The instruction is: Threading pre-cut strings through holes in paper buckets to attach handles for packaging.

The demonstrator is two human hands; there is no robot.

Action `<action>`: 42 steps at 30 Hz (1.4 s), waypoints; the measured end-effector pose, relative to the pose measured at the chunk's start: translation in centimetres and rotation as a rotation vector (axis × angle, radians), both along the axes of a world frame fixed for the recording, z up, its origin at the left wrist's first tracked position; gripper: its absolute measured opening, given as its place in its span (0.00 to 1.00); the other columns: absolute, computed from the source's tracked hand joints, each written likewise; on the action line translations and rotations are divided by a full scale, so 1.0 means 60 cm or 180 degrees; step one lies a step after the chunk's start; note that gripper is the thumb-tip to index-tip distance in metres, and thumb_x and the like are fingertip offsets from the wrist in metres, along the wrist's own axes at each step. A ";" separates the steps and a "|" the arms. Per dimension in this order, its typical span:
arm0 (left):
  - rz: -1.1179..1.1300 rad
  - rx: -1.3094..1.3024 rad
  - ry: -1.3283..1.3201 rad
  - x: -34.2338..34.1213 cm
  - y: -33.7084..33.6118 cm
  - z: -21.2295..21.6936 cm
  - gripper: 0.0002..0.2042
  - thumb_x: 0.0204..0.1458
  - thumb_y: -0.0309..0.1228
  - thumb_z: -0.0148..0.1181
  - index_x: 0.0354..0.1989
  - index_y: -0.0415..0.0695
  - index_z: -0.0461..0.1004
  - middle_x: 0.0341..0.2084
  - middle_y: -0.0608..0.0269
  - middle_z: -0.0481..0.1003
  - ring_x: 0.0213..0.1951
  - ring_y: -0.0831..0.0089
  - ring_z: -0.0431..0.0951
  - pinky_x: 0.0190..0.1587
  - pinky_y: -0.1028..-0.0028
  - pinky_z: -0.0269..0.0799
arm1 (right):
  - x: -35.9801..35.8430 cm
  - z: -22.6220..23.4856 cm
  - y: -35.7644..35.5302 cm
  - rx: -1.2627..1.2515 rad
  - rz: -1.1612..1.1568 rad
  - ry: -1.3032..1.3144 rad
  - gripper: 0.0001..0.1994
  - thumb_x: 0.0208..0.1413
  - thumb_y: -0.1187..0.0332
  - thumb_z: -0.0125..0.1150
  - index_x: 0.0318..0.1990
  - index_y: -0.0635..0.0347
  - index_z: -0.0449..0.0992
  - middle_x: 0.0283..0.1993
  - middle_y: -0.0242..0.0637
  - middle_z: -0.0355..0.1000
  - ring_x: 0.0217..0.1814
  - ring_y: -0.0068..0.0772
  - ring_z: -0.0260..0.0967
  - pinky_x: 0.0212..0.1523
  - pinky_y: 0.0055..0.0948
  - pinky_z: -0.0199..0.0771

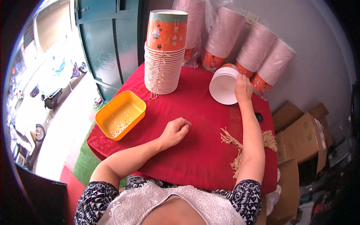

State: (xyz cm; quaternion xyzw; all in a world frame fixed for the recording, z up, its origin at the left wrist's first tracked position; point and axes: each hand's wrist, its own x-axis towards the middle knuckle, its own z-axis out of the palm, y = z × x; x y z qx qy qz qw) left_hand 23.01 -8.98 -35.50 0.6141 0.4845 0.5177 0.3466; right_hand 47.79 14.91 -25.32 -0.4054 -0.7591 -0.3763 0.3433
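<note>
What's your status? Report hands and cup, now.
Right hand gripping paper cup on its side. Left hand loosely curled, empty, on red tablecloth. Nothing in the way.

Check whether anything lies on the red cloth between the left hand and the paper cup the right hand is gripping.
Nothing visible does. The left hand rests curled on the red cloth; only bare cloth lies between it and the cup, held by the right hand.

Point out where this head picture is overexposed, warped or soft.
Head view: the street at left is blown out white; fisheye bends the blue door and darkens the corners; right hand on the white cup and left hand on the red tablecloth are evenly lit and sharp.
</note>
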 end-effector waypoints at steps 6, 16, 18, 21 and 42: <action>-0.0052 -0.0122 -0.0041 -0.002 0.002 -0.006 0.10 0.57 0.28 0.53 0.39 0.35 0.76 0.21 0.61 0.74 0.24 0.75 0.74 0.28 0.73 0.71 | -0.014 0.011 -0.028 -0.0488 -0.0037 -0.0091 0.07 0.50 0.77 0.53 0.37 0.60 0.66 0.37 0.46 0.72 0.35 0.49 0.74 0.32 0.45 0.76; -0.0053 -0.0270 -0.0173 -0.003 -0.004 0.009 0.09 0.58 0.28 0.52 0.39 0.34 0.75 0.21 0.62 0.74 0.23 0.77 0.73 0.27 0.74 0.71 | -0.026 0.041 -0.134 -0.0772 0.0556 0.0621 0.07 0.55 0.72 0.53 0.39 0.62 0.63 0.35 0.51 0.73 0.31 0.59 0.74 0.30 0.50 0.76; -0.0003 -0.0224 -0.0259 -0.003 -0.001 0.008 0.09 0.59 0.28 0.52 0.39 0.34 0.75 0.20 0.63 0.73 0.23 0.78 0.73 0.27 0.75 0.71 | -0.030 0.056 -0.173 -0.1151 0.0700 0.1279 0.07 0.54 0.72 0.54 0.38 0.62 0.64 0.29 0.53 0.73 0.32 0.60 0.74 0.31 0.51 0.74; 0.0418 -0.0056 -0.0641 -0.008 0.008 0.000 0.09 0.61 0.27 0.50 0.44 0.36 0.72 0.22 0.67 0.71 0.22 0.80 0.71 0.26 0.77 0.69 | -0.025 0.076 -0.218 -0.1549 0.0791 0.1792 0.06 0.52 0.72 0.56 0.33 0.64 0.68 0.25 0.52 0.72 0.28 0.56 0.73 0.32 0.48 0.72; -0.0891 0.1375 0.0761 -0.083 -0.005 0.126 0.59 0.27 0.54 0.79 0.68 0.39 0.53 0.66 0.43 0.53 0.69 0.52 0.53 0.68 0.59 0.51 | -0.049 -0.049 -0.252 -0.2460 0.2454 0.2895 0.10 0.63 0.64 0.59 0.42 0.63 0.75 0.32 0.29 0.75 0.29 0.14 0.65 0.30 0.19 0.69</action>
